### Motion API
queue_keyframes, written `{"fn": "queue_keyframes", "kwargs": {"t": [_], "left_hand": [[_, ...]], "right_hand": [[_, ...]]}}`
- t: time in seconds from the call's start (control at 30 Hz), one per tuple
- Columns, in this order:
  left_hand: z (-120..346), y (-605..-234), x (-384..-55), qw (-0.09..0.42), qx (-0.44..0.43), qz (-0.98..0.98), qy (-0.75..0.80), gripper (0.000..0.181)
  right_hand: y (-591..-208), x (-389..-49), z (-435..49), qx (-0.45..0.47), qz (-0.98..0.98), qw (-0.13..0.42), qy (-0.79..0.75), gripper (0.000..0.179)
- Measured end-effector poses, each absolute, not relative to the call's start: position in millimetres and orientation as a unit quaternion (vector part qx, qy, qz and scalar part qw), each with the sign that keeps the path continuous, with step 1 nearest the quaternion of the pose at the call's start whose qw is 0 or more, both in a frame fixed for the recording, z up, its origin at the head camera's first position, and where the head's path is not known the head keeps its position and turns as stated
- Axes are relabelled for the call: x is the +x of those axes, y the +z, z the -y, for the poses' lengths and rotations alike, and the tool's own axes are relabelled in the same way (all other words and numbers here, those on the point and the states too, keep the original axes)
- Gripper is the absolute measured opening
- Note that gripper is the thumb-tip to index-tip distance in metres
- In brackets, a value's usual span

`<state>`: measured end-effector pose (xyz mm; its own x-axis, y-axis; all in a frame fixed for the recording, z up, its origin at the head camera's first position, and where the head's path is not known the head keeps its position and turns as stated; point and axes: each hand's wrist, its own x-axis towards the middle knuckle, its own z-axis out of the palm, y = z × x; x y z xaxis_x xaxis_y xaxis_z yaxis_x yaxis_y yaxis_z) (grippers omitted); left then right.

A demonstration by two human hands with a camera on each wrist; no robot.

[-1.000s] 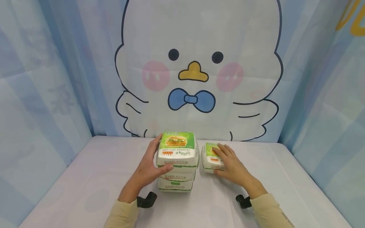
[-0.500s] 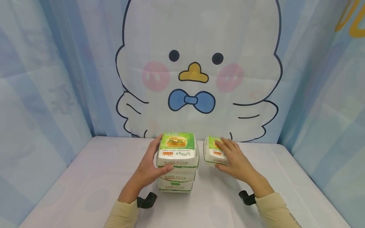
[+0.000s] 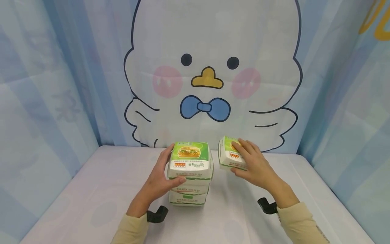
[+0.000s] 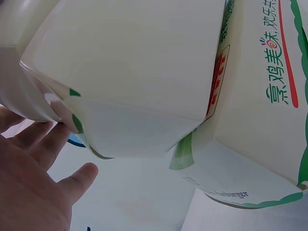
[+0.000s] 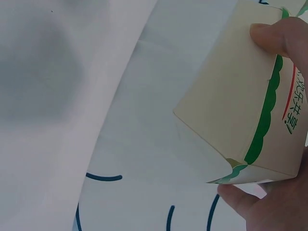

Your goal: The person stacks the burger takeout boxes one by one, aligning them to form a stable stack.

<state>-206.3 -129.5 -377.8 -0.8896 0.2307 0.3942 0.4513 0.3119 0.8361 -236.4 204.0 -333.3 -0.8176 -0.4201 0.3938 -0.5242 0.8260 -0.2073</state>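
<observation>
In the head view, burger boxes (image 3: pixel 189 167) stand in a stack left of the middle, their lids green and white with a printed burger. My left hand (image 3: pixel 156 178) holds the top box at its left, thumb across the front face; in the left wrist view, that hand (image 4: pixel 38 178) has fingers against the box side, and its thumb cannot be made out. My right hand (image 3: pixel 256 167) grips a single burger box (image 3: pixel 231 159), lifted off the table to the right of the stack. The right wrist view shows this box's pale underside (image 5: pixel 226 91) and green scalloped edge, thumb on it.
A white cloth-covered table (image 3: pixel 100 189) carries the stack. Behind it hangs a curtain (image 3: pixel 213 132) with a cartoon bird, and pale blue curtains (image 3: pixel 36 135) close off both sides. Dark camera mounts (image 3: pixel 157 214) are on both wrists.
My right hand has raised its burger box from the table, moving it up and slightly right. The left hand and the stack have stayed in place.
</observation>
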Motion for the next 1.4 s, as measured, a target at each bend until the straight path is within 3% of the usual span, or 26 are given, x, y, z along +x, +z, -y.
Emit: {"fn": "queue_keyframes", "kwargs": {"t": [1.4], "left_hand": [[125,-377,-206,0.128,-0.215,0.804,-0.54,0.104]], "right_hand": [[-239,-224,-171,0.351,0.892,0.257,0.125,0.086]]}}
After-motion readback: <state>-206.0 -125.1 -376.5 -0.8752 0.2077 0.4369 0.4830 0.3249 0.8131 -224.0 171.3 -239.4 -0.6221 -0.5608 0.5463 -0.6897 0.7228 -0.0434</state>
